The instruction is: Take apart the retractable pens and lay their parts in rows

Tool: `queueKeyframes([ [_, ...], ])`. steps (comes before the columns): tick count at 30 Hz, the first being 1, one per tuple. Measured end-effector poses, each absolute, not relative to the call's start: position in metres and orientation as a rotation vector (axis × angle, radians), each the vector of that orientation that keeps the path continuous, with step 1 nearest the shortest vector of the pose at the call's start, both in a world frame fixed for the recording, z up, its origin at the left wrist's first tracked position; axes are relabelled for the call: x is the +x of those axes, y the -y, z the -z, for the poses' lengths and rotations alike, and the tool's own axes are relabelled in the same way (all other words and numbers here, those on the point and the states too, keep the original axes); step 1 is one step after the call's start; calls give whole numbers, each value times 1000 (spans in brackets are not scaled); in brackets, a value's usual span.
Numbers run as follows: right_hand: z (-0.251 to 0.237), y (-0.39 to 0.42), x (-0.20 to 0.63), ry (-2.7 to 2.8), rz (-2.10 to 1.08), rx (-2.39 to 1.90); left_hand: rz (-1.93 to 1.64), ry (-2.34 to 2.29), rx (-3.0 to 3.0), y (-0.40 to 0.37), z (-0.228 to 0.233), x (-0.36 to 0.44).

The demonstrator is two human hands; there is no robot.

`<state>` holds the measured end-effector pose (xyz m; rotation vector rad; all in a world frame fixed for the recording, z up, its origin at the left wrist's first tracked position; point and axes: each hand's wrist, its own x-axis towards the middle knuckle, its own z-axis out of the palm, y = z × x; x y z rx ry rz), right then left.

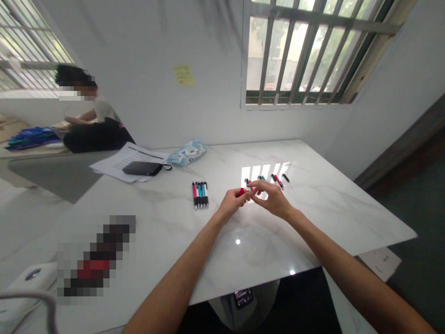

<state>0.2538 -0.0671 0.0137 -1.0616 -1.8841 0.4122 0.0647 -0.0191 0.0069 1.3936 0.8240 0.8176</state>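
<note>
My left hand (pixel 230 204) is closed around a red pen part (pixel 241 191), whose top shows above the fingers. My right hand (pixel 273 198) meets it from the right, with thumb and fingertips drawn together in a pinch. What lies between those fingertips is too small to make out. Left of my hands, several pens (pixel 200 195) in red, teal, white and black lie side by side. Just behind my right hand are red pen barrels (pixel 279 181), a teal piece (pixel 263 177) and a black grip with a thin refill (pixel 286 177), partly hidden by the fingers.
Papers (pixel 114 160) under a black pouch (pixel 143 168) lie at the back left, beside a blue-and-white packet (pixel 188 153). A white device (pixel 33 283) with a grey cable stands at the lower left. Another person (pixel 93 116) sits beyond the partition.
</note>
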Motion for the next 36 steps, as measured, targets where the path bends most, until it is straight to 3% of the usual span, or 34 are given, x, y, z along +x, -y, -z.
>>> queueKeyframes([
  [6,-14,65,265,1920,-383,-1103,-806,-837,1373,20,-7,66],
  [12,12,30,352,1734,-4,-1511,-908,-830,1267,10,-3,64],
  [16,33,10,397,1739,65,-1692,-933,-819,1238,7,-4,61],
  [24,46,18,416,1810,188,-1787,-911,-845,1252,9,-4,62],
  [36,59,29,419,1513,-57,-2024,-918,-842,1183,5,0,58],
])
